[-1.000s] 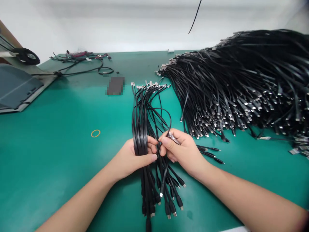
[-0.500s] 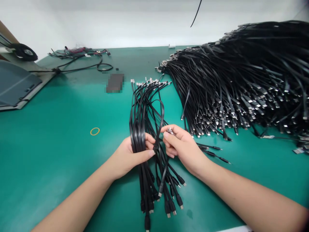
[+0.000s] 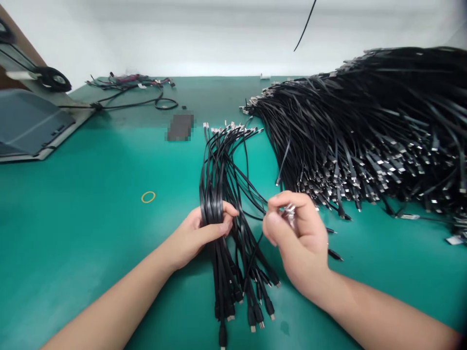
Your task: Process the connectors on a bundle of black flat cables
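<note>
Head view: left hand [image 3: 195,236] grip closed around a bundle of flat black USB cables [image 3: 211,201], mid-length, plugs at both ends, over the green desk [image 3: 95,214]. Right hand [image 3: 302,238] grip curled around silvery pieces [image 3: 291,214], type unclear; loose cables [image 3: 251,187] run to its fingertips, can't tell if pinched. Yellow band [image 3: 148,197] flat on desk, left of bundle. Big cable pile [image 3: 365,121] back right.

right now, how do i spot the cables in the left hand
On the green table, find the big heap of black cables at right. Left of it, the person's left hand curls around a smaller bundle. Unlike the looser cables beside it, its flat strands lie side by side.
</note>
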Demonstrator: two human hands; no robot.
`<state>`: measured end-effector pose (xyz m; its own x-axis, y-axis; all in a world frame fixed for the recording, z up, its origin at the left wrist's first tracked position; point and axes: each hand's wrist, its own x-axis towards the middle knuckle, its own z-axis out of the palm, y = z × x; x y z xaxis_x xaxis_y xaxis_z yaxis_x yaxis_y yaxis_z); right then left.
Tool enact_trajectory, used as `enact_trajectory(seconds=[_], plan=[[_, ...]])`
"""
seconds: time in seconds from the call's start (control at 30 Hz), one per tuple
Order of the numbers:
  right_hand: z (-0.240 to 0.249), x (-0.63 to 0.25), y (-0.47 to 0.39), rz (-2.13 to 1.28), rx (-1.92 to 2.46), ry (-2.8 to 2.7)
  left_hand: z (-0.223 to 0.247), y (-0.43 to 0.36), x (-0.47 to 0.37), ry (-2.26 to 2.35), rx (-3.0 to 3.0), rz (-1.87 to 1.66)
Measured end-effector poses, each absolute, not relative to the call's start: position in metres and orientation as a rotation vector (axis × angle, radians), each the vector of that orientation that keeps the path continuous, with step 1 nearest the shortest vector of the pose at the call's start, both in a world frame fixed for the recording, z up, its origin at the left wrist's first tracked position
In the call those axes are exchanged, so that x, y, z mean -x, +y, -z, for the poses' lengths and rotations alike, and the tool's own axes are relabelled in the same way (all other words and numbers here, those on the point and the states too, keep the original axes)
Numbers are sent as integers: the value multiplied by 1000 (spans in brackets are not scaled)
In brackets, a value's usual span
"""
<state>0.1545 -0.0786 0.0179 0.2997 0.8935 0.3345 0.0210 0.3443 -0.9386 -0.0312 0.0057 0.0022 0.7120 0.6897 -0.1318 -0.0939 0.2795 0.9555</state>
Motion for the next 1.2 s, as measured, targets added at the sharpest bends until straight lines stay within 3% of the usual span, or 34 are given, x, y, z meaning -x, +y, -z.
enact_trajectory(seconds=[0.2,0.63,0.97,1.2], plan=[[-8,-144,-76,-976,1235,-1483,-4,5,32,565,-1096,-600],[-7,-145,-68,-1191,1309,-1475,-1,4,32,621,-1213,-569],[-8,-144,-67,-1055,1400,-1506,-2,3,31,718,-1310,-655],[-8,-146,-65,-1165,1361,-1448,-10,0,29,736,-1097,-656]])
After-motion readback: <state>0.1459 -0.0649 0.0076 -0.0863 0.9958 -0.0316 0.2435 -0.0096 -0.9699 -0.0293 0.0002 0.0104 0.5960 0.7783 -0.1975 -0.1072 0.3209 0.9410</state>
